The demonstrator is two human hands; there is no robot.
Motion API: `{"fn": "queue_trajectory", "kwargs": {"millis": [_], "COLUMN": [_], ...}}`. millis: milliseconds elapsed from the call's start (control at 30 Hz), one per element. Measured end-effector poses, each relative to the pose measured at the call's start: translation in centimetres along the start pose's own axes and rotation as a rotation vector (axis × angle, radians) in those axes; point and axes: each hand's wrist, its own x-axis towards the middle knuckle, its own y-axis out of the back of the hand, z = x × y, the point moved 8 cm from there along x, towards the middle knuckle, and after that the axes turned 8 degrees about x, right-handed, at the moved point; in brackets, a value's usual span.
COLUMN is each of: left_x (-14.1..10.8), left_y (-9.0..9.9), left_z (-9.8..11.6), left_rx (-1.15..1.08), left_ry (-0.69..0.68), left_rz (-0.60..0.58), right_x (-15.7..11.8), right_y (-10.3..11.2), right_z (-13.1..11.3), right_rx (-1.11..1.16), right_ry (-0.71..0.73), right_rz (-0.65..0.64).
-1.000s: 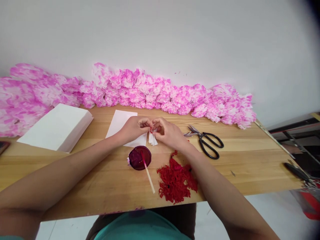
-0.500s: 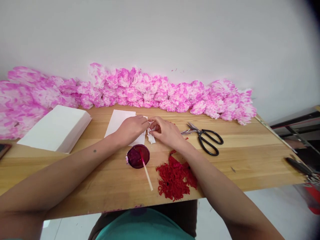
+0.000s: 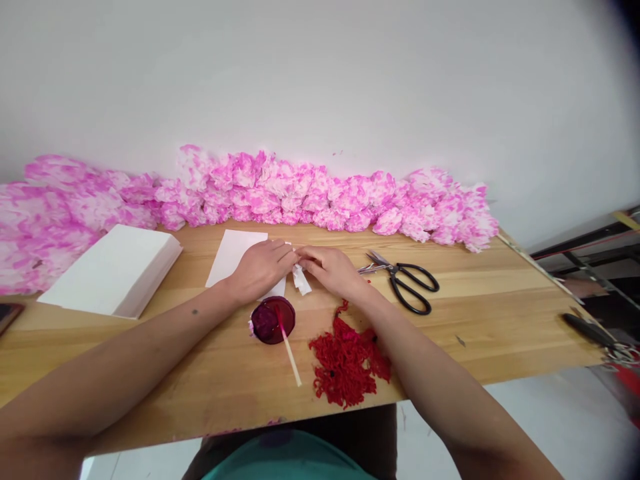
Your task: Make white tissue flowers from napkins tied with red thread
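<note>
My left hand (image 3: 263, 268) and my right hand (image 3: 333, 272) meet at the fingertips over the wooden table. Both are closed, pinching a crumpled strip of thin white paper (image 3: 302, 281) whose loose end hangs below the fingers. The rest of the strip is hidden by my hands. Partly under my left hand lie flat white paper sheets (image 3: 233, 255). Close in front of the hands is a small round dish of dark red liquid (image 3: 264, 325), with a pale stick (image 3: 292, 359) leaning out of it. Beside my right forearm sits a heap of red yarn-like strands (image 3: 344, 368).
Black-handled scissors (image 3: 414, 288) lie right of my right hand. A thick stack of white paper (image 3: 107, 267) stands at left, near a dark phone-like object (image 3: 9, 316). Pink-and-white paper flowers (image 3: 295, 190) line the wall. More tools (image 3: 590, 331) sit at the right edge.
My hands have drawn closer together, and my right fingers have lowered and folded over the strip. The whole view has shifted slightly; the other things on the table stay in place.
</note>
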Motion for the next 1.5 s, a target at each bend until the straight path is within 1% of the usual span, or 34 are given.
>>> {"fn": "queue_trajectory", "kwargs": {"millis": [100,233,333,400,467,533,700,767,867,1000,1100,1167,1233,1300,1400,1500], "left_x": [-0.1,-0.2,-0.3,-0.3,-0.3,-0.3,-0.2,-0.1,-0.1,-0.1,-0.1,0.0,0.1,0.1,0.0,0.0], "left_y": [0.2,0.2,0.3,0.2,0.0,-0.3,-0.4,-0.3,-0.3,-0.3,-0.1,0.1,0.2,0.3,0.2,-0.1], "left_z": [0.0,0.0,-0.3,-0.7,-1.1,-1.4,-1.5,-1.5,-1.6,-1.5,-1.3,-0.9,-0.5,-0.7,-1.6,-2.0], "left_rx": [0.019,0.023,0.001,-0.034,-0.077,-0.125,-0.222,-0.226,-0.218,-0.194,-0.18,-0.149,-0.102,-0.069,-0.068,-0.074], "left_ry": [0.005,-0.011,0.029,0.085,0.14,0.184,0.219,0.223,0.224,0.215,0.21,0.181,0.138,0.138,0.209,0.228], "left_rz": [0.065,0.093,0.114,0.116,0.1,0.077,0.058,0.052,0.04,0.045,0.059,0.063,0.071,0.098,0.136,0.115], "right_x": [0.0,-0.1,-0.3,-0.5,-0.8,-1.0,-1.0,-0.9,-0.8,-1.0,-1.0,-1.0,-1.0,-1.0,-0.9,-0.9], "right_y": [0.2,0.3,0.7,1.5,2.5,2.9,0.9,0.4,0.0,0.2,0.2,-0.1,-0.4,-0.6,-0.5,0.5], "right_z": [0.3,0.1,-0.2,-0.3,-0.4,-0.6,-0.6,-0.6,-0.9,-1.2,-1.7,-2.1,-2.1,-2.1,-1.9,-1.4], "right_rx": [0.037,0.019,0.044,0.004,-0.103,-0.192,-0.289,-0.349,-0.415,-0.474,-0.538,-0.568,-0.587,-0.589,-0.54,-0.412], "right_ry": [-0.025,-0.008,-0.032,-0.089,-0.167,-0.222,-0.29,-0.287,-0.241,-0.222,-0.169,-0.137,-0.136,-0.144,-0.143,-0.16], "right_rz": [-0.007,-0.025,-0.027,0.031,0.118,0.153,0.004,0.004,0.041,0.083,0.107,0.105,0.097,0.097,0.096,0.113]}}
